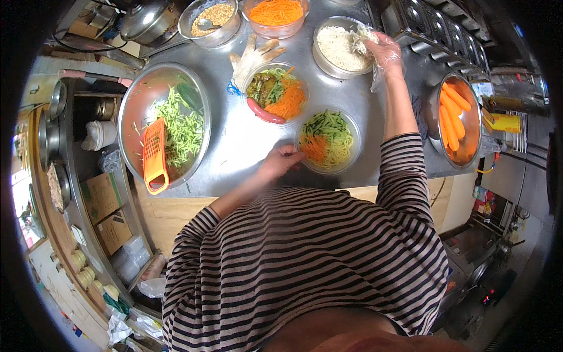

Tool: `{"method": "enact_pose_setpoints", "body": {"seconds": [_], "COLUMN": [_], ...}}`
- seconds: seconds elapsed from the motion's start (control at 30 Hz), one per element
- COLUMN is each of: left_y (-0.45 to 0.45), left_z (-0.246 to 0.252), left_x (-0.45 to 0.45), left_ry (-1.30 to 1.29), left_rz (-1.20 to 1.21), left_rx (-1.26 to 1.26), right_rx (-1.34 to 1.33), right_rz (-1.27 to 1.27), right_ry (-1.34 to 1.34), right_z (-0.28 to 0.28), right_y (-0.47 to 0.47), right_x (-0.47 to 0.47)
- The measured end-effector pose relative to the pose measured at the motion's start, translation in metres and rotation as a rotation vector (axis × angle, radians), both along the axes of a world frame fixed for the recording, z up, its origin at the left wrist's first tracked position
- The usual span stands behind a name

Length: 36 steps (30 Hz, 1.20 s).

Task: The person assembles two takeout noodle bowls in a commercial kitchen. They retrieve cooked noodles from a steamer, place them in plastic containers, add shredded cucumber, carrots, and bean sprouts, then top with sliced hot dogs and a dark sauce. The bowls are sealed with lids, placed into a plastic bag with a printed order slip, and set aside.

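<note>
My right hand point(385, 52), in a clear plastic glove, grips a clump of white shreds point(363, 38) above the right side of a bowl of white shreds point(338, 48). My bare left hand point(281, 162) is at the left rim of a clear plastic bowl point(355, 152), fingertips by its edge. Inside that bowl lie yellow noodles point(338, 155), shredded cucumber point(326, 124) and shredded carrot point(313, 148). Just behind it, a second clear bowl holds a pink sausage point(265, 111), carrot shreds point(288, 101), cucumber shreds and a dark brownish-green food point(265, 89).
At left, a steel bowl point(132, 88) contains cucumber shreds point(182, 127) and an orange grater point(155, 154). Whole peeled carrots point(452, 114) fill another at right. Behind lie a work glove point(251, 61), a bowl of carrot shreds point(276, 12), chopped nuts or similar point(216, 16) and metal containers point(433, 26).
</note>
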<state>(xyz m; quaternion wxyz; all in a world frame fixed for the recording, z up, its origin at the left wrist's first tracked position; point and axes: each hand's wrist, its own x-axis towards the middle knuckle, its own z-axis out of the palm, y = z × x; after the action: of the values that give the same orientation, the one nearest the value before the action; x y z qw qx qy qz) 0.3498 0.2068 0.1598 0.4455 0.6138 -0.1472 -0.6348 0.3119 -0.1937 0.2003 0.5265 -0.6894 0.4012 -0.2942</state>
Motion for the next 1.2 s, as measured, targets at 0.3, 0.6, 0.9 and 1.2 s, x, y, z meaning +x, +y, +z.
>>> {"method": "enact_pose_setpoints", "body": {"seconds": [0.3, 0.6, 0.9, 1.2], "left_y": [-0.001, 0.0, -0.001, -0.003], "left_z": [0.011, -0.002, -0.001, 0.006], "left_x": [0.003, 0.003, 0.005, 0.007], "left_ry": [-0.065, 0.123, 0.119, 0.158], "left_rz": [-0.042, 0.042, 0.015, 0.023], "left_rx": [-0.017, -0.044, -0.043, -0.057], "right_rx": [0.242, 0.248, -0.275, -0.841], "right_rz": [-0.026, -0.068, 0.031, 0.175], "right_ry": [-0.352, -0.18, 0.61, 0.453], "right_z": [0.073, 0.05, 0.052, 0.051], "right_y": [0.08, 0.229, 0.289, 0.265], "right_x": [-0.053, -0.139, -0.148, -0.132]}}
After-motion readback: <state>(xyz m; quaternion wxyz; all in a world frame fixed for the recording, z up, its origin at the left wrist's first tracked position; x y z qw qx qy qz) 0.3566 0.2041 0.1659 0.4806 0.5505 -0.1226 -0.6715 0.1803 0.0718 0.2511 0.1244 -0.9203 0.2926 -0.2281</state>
